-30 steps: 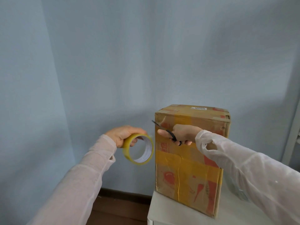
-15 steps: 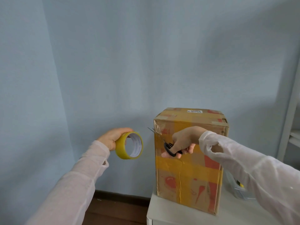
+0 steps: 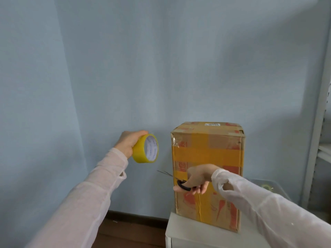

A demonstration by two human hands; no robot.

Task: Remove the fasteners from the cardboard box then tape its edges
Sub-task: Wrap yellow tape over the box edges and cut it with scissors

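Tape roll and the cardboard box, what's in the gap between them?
Nothing: in the head view only blue wall shows between the tape roll and the cardboard box. The scissors in the right hand poke out lower down.

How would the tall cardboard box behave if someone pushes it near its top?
The cardboard box stands on end, taller than wide, so it may tip rather than slide. It sits near the edge of the white cabinet, so a tip could drop it. Its crumpled corners suggest soft walls that may give under a push.
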